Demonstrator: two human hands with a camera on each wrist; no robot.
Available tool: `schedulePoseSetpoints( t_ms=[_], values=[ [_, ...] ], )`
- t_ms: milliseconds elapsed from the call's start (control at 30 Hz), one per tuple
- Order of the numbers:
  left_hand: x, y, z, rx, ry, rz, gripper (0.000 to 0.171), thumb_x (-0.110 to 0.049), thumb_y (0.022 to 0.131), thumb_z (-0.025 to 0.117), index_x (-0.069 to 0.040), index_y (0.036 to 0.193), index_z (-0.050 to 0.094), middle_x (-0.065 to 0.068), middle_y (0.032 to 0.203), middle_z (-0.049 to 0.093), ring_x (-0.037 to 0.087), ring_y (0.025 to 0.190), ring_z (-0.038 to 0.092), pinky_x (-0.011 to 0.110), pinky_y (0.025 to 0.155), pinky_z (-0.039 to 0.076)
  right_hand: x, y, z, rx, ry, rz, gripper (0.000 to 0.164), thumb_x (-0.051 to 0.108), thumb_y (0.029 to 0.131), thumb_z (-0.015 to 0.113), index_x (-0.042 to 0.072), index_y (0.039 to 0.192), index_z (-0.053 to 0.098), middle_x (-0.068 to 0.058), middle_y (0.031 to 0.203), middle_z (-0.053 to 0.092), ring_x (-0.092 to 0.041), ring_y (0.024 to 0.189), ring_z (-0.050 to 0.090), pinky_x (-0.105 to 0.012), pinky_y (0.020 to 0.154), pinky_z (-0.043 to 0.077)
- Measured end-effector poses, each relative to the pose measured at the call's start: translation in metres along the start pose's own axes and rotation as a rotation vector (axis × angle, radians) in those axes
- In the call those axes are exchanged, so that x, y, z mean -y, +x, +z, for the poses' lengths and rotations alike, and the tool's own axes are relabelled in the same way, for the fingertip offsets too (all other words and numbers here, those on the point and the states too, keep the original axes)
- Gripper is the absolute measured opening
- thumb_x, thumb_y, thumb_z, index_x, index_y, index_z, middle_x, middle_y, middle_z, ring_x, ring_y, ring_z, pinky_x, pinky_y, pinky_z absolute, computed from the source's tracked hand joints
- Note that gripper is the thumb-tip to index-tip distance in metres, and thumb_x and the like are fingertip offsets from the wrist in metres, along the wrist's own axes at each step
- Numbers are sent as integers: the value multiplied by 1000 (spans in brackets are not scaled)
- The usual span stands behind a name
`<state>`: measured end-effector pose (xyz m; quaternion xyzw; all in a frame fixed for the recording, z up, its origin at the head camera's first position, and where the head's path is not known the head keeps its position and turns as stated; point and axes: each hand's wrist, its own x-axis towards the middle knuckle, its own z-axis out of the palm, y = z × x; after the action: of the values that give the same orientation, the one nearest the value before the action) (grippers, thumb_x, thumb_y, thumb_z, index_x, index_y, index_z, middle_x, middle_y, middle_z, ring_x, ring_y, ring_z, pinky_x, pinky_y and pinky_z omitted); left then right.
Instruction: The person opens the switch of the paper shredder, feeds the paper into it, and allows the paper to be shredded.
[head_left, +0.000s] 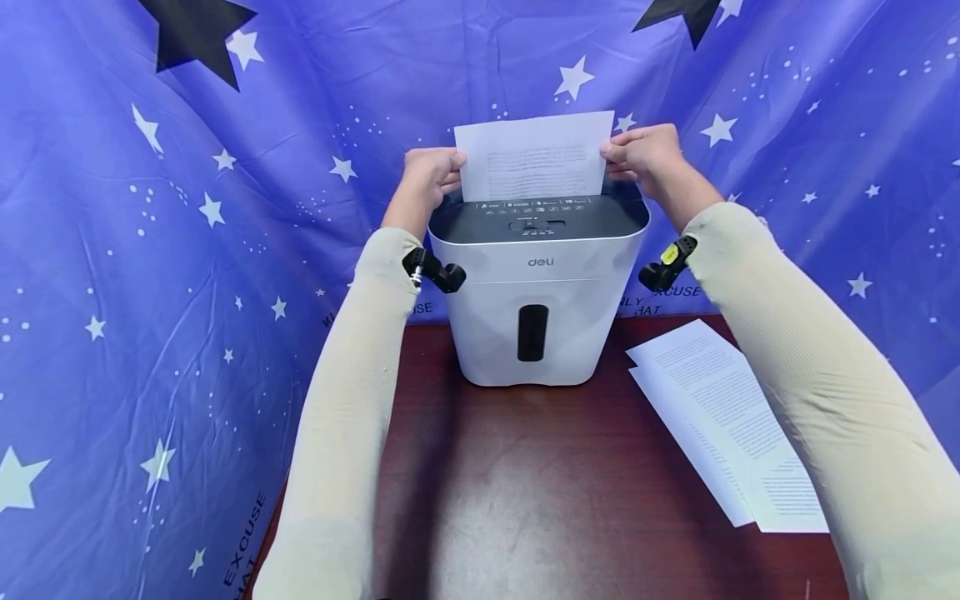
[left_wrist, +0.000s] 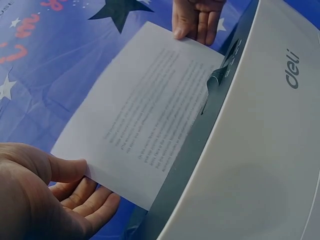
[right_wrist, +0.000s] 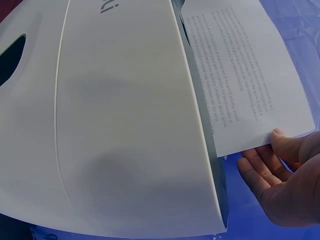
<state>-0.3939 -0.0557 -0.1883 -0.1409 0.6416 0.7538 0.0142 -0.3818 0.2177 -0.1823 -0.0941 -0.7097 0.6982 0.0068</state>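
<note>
A printed sheet of paper stands upright at the slot on top of a white and dark grey paper shredder. Its lower edge is hidden in the slot. My left hand pinches the sheet's left edge between thumb and fingers, and the left wrist view shows the thumb lying over the paper. On the opposite edge my right hand pinches the sheet in the same way, thumb on the printed face. Both hands are just above the shredder's top, one at each side.
Several printed sheets lie overlapping on the dark red table at the right, partly under the right sleeve. A blue star-patterned cloth hangs close behind the shredder and along both sides.
</note>
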Motion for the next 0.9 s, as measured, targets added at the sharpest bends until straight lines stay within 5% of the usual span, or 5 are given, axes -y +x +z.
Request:
schedulePoseSetpoints(
  t_ms=[567, 900],
  values=[
    [1, 2, -1, 14, 28, -35, 25, -1, 87, 64, -9, 110, 70, 6, 113, 68, 15, 100, 67, 27, 87, 53, 0, 0, 1, -4, -19, 4, 19, 0, 84, 66, 7, 67, 67, 0, 56, 66, -15, 54, 63, -26, 58, 55],
    [-2, -2, 0, 32, 48, -81, 28, -3, 88, 62, -10, 115, 68, 6, 118, 66, 14, 105, 65, 27, 95, 48, 4, -5, 3, 45, 20, 12, 11, 4, 82, 68, 4, 71, 70, -5, 58, 68, -16, 56, 67, -27, 59, 55]
  ],
)
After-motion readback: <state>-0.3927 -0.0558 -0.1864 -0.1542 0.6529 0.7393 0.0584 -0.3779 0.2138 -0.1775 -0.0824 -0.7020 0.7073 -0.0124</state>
